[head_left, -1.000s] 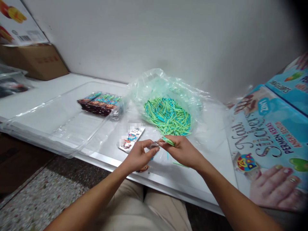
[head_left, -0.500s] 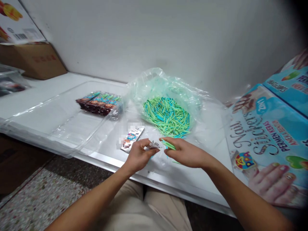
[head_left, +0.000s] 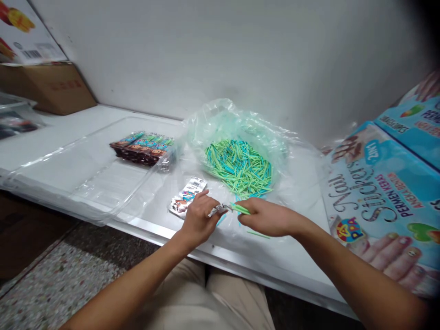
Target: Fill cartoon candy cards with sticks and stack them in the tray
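My left hand (head_left: pixel 197 217) pinches a small clear packet (head_left: pixel 219 210) near the table's front edge. My right hand (head_left: pixel 266 217) is closed on a few green sticks (head_left: pixel 239 208), whose tips meet the packet's mouth. Behind my hands an open plastic bag (head_left: pixel 240 133) holds a heap of green and blue sticks (head_left: pixel 239 166). A printed sticker card (head_left: pixel 187 197) lies flat just left of my left hand. One loose green stick (head_left: pixel 258 234) lies on the white table (head_left: pixel 285 256) below my right hand.
A clear plastic tray (head_left: pixel 85 178) at the left holds a row of filled packets (head_left: pixel 144 147). Large blue nail-sticker boxes (head_left: pixel 385 201) stand at the right. A cardboard box (head_left: pixel 48 87) sits at the back left against the wall. My knees are under the table edge.
My right hand has brought the green sticks back to the packet's mouth after drawing slightly away. My left hand's forefinger has lifted toward the sticker card.
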Demonstrator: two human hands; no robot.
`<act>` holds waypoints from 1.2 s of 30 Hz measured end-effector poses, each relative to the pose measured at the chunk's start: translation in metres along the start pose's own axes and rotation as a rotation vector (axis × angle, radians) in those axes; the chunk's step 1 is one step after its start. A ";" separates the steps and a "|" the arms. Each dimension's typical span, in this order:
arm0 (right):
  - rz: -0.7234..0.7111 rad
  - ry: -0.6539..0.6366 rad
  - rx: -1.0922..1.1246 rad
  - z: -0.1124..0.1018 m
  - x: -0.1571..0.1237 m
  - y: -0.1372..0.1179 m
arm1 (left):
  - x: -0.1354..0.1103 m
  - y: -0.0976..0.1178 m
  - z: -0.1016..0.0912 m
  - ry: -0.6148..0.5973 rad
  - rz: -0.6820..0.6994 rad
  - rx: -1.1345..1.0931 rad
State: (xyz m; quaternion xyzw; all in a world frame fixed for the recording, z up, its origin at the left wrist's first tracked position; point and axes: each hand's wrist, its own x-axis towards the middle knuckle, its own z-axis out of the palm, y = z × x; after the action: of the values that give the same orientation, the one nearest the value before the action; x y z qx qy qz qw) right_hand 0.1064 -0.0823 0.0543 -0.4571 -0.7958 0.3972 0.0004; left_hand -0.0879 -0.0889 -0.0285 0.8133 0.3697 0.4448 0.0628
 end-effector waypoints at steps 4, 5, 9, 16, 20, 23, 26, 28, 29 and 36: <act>-0.011 -0.090 0.014 -0.002 -0.002 0.000 | 0.000 -0.001 0.000 0.007 0.011 -0.016; -0.022 -0.125 0.011 -0.002 -0.001 0.000 | 0.000 -0.001 0.000 0.006 0.033 -0.015; -0.045 -0.200 0.009 -0.003 0.003 0.003 | 0.002 -0.001 -0.001 -0.009 0.108 0.019; -0.173 -0.191 0.052 -0.008 -0.002 0.002 | 0.005 -0.003 -0.002 0.009 0.107 0.014; -0.157 -0.223 0.041 -0.006 0.001 0.003 | 0.005 -0.003 -0.002 0.004 0.131 0.014; -0.117 -0.251 0.052 -0.006 0.003 0.005 | 0.006 -0.002 -0.002 -0.008 0.150 0.024; -0.096 -0.277 0.108 -0.007 0.003 0.007 | 0.007 -0.001 -0.003 -0.014 0.155 0.021; -0.082 -0.279 0.138 -0.008 0.002 0.008 | 0.008 -0.001 -0.004 -0.013 0.156 0.016; -0.076 -0.276 0.144 -0.009 0.002 0.008 | 0.008 -0.001 -0.004 -0.010 0.159 0.015; -0.032 -0.302 0.148 -0.009 0.001 0.007 | 0.010 0.001 -0.005 -0.012 0.187 0.003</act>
State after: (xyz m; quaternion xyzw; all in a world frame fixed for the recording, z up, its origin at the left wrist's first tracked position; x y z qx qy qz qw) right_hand 0.1137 -0.0741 0.0556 -0.3781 -0.7627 0.5187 -0.0794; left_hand -0.0878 -0.0839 -0.0189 0.8470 0.2924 0.4434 0.0219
